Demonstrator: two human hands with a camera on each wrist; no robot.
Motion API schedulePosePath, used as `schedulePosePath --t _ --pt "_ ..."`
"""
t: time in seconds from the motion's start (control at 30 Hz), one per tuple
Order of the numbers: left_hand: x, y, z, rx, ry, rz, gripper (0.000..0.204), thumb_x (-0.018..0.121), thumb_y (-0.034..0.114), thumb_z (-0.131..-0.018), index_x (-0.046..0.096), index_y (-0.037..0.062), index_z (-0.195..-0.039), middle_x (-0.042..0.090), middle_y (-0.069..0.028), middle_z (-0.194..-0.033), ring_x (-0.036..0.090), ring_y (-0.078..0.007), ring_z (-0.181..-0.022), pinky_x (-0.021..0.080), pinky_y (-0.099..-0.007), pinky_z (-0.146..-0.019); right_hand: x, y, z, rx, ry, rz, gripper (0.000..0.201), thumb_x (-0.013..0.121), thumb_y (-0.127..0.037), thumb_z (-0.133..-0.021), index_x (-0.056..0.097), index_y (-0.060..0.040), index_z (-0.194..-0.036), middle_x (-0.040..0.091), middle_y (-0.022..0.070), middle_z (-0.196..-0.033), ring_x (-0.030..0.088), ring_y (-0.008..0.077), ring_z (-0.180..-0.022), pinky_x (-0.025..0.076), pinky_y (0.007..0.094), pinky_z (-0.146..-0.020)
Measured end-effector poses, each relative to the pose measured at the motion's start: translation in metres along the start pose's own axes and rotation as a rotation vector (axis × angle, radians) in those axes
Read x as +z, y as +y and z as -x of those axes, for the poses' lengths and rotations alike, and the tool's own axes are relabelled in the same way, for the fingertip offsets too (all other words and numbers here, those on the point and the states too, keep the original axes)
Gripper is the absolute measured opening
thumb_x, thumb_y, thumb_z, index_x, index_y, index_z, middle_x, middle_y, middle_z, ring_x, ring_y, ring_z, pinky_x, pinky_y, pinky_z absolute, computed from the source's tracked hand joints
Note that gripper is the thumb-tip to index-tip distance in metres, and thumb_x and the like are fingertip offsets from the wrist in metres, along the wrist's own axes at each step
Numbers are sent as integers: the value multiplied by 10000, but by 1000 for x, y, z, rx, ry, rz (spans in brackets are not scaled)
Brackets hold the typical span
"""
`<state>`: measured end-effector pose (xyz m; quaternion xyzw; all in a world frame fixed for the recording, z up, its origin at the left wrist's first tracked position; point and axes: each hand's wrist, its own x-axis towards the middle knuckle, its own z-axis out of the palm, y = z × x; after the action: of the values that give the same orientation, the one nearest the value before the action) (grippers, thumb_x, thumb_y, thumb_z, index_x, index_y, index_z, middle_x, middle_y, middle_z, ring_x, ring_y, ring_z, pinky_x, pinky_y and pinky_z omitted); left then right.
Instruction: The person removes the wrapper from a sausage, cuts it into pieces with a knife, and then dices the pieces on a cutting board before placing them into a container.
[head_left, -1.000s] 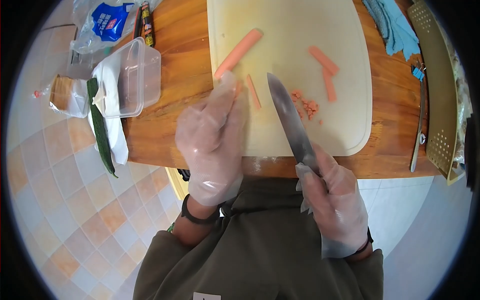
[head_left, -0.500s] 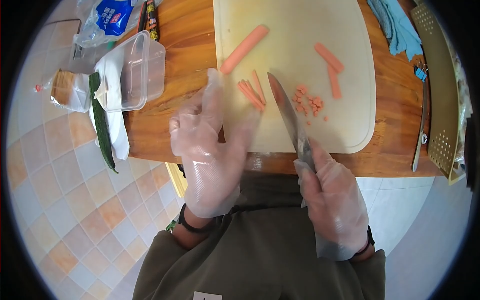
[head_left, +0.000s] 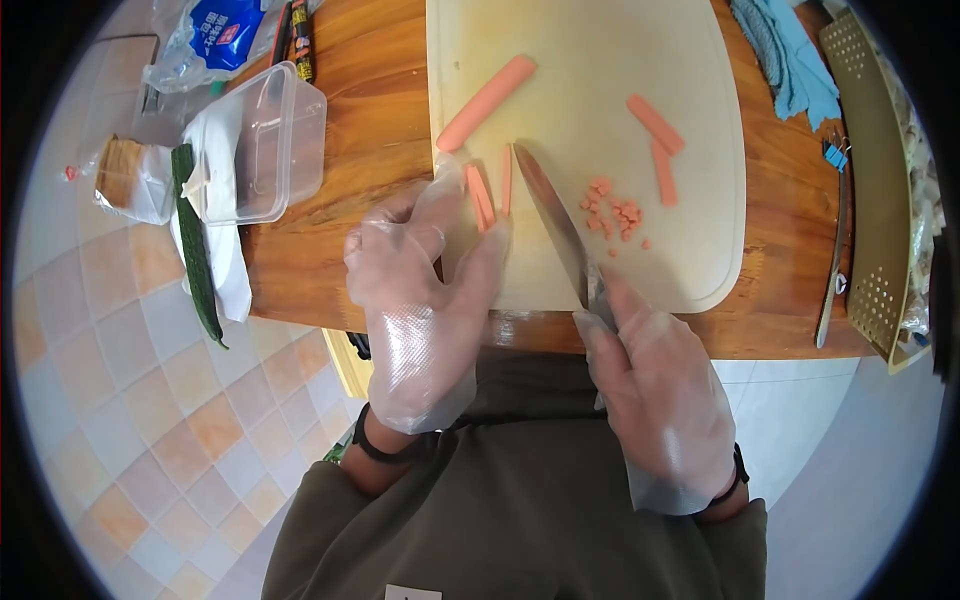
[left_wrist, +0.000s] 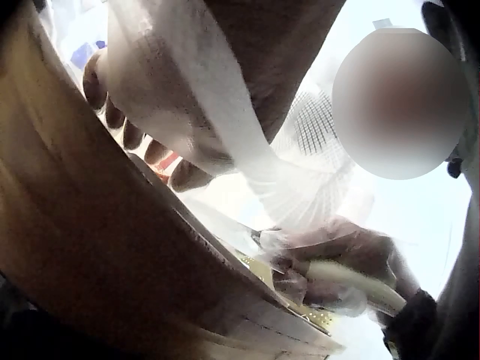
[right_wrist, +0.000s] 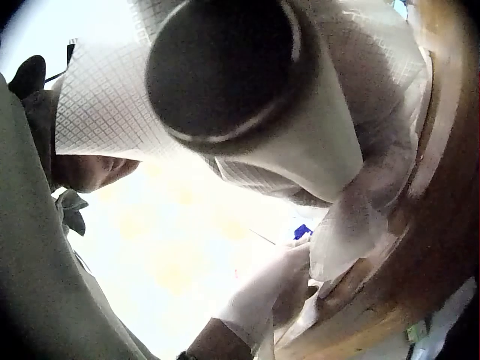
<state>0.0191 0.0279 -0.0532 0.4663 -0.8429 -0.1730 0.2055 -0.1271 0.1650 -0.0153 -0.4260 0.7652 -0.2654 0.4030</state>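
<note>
My gloved left hand (head_left: 420, 300) holds a few pink strips (head_left: 480, 198) between thumb and fingers on the cream cutting board (head_left: 590, 40); its fingertips (left_wrist: 135, 131) show in the left wrist view. Another thin strip (head_left: 507, 180) lies just right of them, beside the knife tip. My gloved right hand (head_left: 665, 400) grips the knife (head_left: 552, 215), its blade slanting up and left over the board; the handle's dark butt (right_wrist: 225, 67) fills the right wrist view. A thick pink stick (head_left: 487, 103) lies above my left hand. Small diced bits (head_left: 612, 208) and two longer pieces (head_left: 655, 125) lie to the right.
Left of the board are a clear plastic box (head_left: 285, 150), a cucumber (head_left: 197, 250) on white paper, wrapped bread (head_left: 130, 185) and a blue-printed bag (head_left: 222, 35). On the right are a blue cloth (head_left: 788, 60), a thin metal tool (head_left: 833, 265) and a perforated basket (head_left: 880, 200).
My left hand has pulled back, opened off the strips, then closed round them again, shifting them slightly left. The knife tip has swung left towards the single strip.
</note>
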Motion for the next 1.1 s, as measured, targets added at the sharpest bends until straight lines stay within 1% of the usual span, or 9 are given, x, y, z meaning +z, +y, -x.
schedulePosePath --t 0.1,0.27,0.33,0.4,0.6,0.67,0.8,0.87,1.1 --pt "1 0 -1 3 2 9 377 815 191 -852 769 40 -1194 693 -197 -1144 608 -382 -1088 452 -499 -995 1 -3 -3 57 -33 39 412 676 -144 -1022 604 0 -1401 698 235 -985 665 427 -915 505 507 -789" --pt "9 -7 2 -1 46 -59 317 810 191 -873 784 35 -1148 694 -183 -1165 614 -360 -1102 445 -486 -992 3 2 -1 18 -63 -19 429 675 -123 -1014 587 4 -1415 682 247 -901 655 445 -850 501 515 -751" --pt "10 -15 0 122 74 -10 298 802 176 -885 784 32 -1145 693 -179 -1163 620 -342 -1102 434 -469 -987 1 -1 0 23 -82 -22 438 678 -121 -1012 582 0 -1421 674 249 -878 648 455 -833 498 517 -738" --pt "12 -18 0 139 77 -14 298 798 164 -886 782 31 -1152 692 -181 -1164 622 -339 -1096 429 -465 -987 -3 -3 2 24 -99 -24 446 680 -118 -1009 576 -5 -1428 666 252 -855 641 464 -817 495 518 -726" --pt "9 -4 -4 92 49 -55 353 810 211 -864 776 42 -1172 690 -185 -1164 612 -331 -1123 409 -474 -1008 -13 -3 8 124 -196 -62 447 628 -88 -1023 557 -19 -1459 636 209 -802 658 332 -727 503 428 -691" --pt "10 1 -4 40 33 -107 370 813 235 -859 775 44 -1173 691 -186 -1166 607 -327 -1135 407 -478 -1009 -12 -1 11 102 -70 -117 431 598 -70 -1029 568 -18 -1455 616 164 -781 617 249 -685 492 370 -682" --pt "15 3 -9 66 71 -166 379 812 257 -845 768 53 -1162 690 -177 -1142 599 -331 -1144 409 -480 -996 -12 -3 12 168 -16 -175 415 605 -61 -1022 593 -12 -1433 608 137 -774 578 241 -677 486 356 -683" --pt "15 4 -10 83 82 -141 368 808 244 -845 766 58 -1161 690 -175 -1133 600 -334 -1139 415 -482 -984 -7 6 15 56 75 -154 400 613 -57 -1018 606 0 -1414 617 130 -788 563 240 -682 485 355 -686" --pt "11 -7 -6 255 6 -72 350 826 123 -815 767 80 -1157 643 -141 -1117 592 -331 -1090 442 -470 -935 -6 5 17 59 102 -118 404 631 -67 -1021 600 6 -1417 629 143 -823 565 251 -691 485 362 -697"
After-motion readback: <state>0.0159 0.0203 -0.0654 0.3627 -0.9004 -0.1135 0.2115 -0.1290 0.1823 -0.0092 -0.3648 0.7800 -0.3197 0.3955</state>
